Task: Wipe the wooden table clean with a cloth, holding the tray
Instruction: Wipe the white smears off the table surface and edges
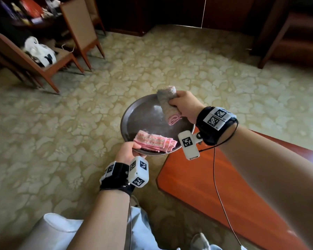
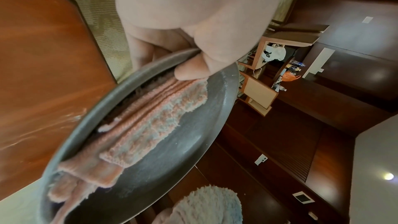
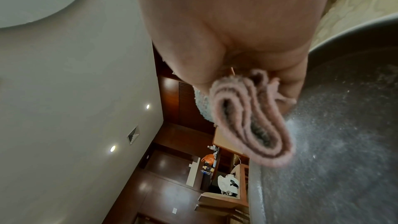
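Note:
A round dark metal tray (image 1: 145, 116) (image 2: 189, 142) (image 3: 344, 125) is held in the air beside the corner of the reddish wooden table (image 1: 215, 186) (image 2: 38, 74). My left hand (image 1: 129, 150) (image 2: 193, 54) grips its near rim, thumb on top pressing a folded pink cloth (image 1: 154, 141) (image 2: 150, 122) that lies in the tray. My right hand (image 1: 185, 104) (image 3: 237, 40) grips a second, rolled grey-pink cloth (image 1: 168, 105) (image 3: 247, 122) over the tray's right side. White powdery dust speckles the tray's bottom.
Patterned beige carpet (image 1: 116, 78) covers the floor under the tray. Two wooden chairs (image 1: 43, 51) stand at the back left, one carrying a white bag (image 1: 39, 51). Dark wooden cabinets (image 1: 296, 33) line the far wall. My knees show at the bottom.

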